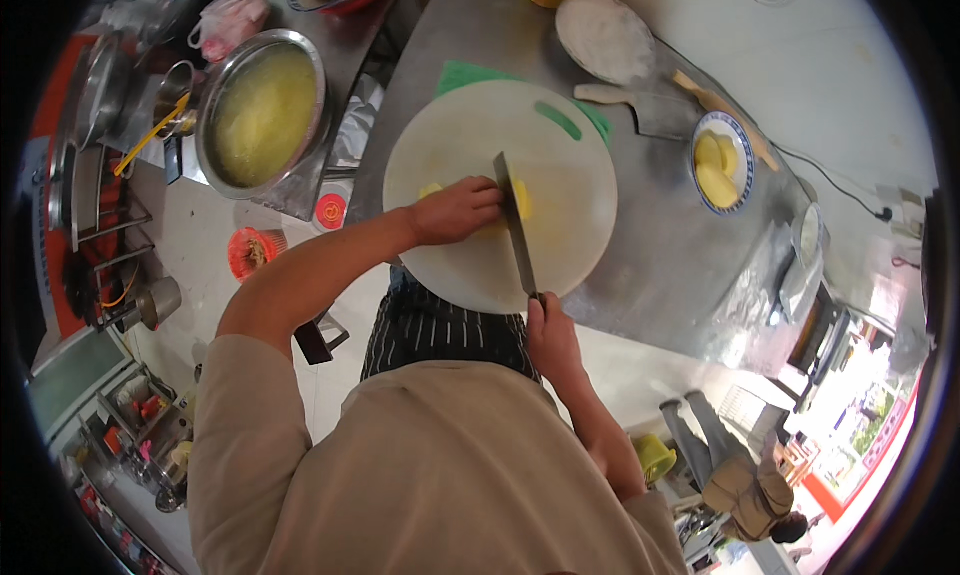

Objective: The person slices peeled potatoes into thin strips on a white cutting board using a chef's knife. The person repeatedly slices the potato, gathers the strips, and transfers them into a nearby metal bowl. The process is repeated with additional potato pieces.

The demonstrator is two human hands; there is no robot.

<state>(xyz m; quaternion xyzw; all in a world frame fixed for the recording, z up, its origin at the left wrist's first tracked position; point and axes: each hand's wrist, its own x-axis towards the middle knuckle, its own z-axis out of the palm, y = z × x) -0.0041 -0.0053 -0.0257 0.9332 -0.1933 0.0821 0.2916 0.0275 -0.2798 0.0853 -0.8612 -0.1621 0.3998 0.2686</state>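
A round white cutting board (420,260) lies at the table's near edge. My right hand (553,335) is wrapped round the handle of a cleaver (519,237), whose blade stands on edge across the board's middle. Against the blade's left side my left hand (458,213) bends its fingers down, holding a yellow potato piece that they mostly hide. Cut potato (523,199) shows just right of the blade. Another small yellow bit (430,190) lies left of my left hand's knuckles.
A bowl of peeled potatoes (716,170) stands right, near a second cleaver (665,115), a wooden tool (715,100) and a plate of white powder (605,40). A large metal basin (320,125) with yellow contents is at left. Another person (745,495) is lower right.
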